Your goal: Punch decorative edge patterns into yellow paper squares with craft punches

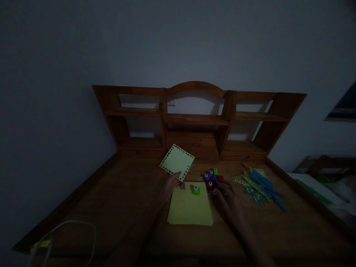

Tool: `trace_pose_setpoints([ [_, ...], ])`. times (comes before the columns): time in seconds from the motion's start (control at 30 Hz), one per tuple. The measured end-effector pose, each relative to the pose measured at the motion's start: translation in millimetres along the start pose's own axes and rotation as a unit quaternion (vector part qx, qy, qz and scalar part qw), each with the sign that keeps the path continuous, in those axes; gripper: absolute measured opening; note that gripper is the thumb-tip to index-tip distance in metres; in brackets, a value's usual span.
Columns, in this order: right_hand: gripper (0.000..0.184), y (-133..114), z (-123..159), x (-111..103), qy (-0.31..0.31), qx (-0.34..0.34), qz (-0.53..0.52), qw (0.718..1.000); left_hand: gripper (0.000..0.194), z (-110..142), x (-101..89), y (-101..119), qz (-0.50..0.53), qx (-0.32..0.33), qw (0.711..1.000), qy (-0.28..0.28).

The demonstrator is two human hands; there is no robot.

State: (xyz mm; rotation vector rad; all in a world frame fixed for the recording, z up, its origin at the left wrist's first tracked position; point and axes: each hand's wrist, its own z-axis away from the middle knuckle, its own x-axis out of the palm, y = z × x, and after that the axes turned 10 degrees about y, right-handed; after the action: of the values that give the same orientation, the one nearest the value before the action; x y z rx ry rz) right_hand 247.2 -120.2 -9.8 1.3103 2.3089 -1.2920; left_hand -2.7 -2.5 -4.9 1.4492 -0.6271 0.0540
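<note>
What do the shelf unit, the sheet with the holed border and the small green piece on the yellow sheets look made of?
Shelf unit: wood, possibly varnished; brown with visible grain.
Holed sheet: matte paper or thin card; flat, with cut-outs along its edges.
Small green piece: probably plastic, from its bright solid colour; dim light hides its finish.

Left hand holding a yellow sheet with punched edges at centre, right hand beside small punches, paper scraps right of centre
</note>
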Motion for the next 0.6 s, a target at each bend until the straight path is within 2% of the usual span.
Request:
trace_pose_setpoints([
  [0.1, 0.033, -20, -12, -11, -0.003, -0.023, -0.006, 1.000, 0.048, 1, -0.3, 1, -0.003, -0.001, 1.000, -0.024],
  [0.2, 0.034, -45, -32, -13, -0.090, -0.087, 0.010, 0.992, 0.050, 1, -0.6, 1, -0.002, -0.003, 0.999, -0.034],
  [0.3, 0.034, -59, -50, 3, -0.172, -0.153, 0.062, 0.971, 0.053, 1, -1.1, 0, -0.006, -0.010, 1.000, -0.023],
  [0.43, 0.039, -56, -54, 39, -0.240, -0.242, 0.106, 0.934, 0.065, 2, -2.0, 0, -0.004, -0.019, 1.000, -0.009],
  [0.5, 0.040, -51, -50, 51, -0.234, -0.251, 0.102, 0.934, 0.070, 1, -2.2, 1, 0.001, -0.016, 1.000, -0.021],
  [0.6, 0.044, -46, -44, 56, -0.230, -0.217, 0.066, 0.946, 0.075, 0, -2.2, 4, 0.007, -0.016, 0.999, -0.044],
])
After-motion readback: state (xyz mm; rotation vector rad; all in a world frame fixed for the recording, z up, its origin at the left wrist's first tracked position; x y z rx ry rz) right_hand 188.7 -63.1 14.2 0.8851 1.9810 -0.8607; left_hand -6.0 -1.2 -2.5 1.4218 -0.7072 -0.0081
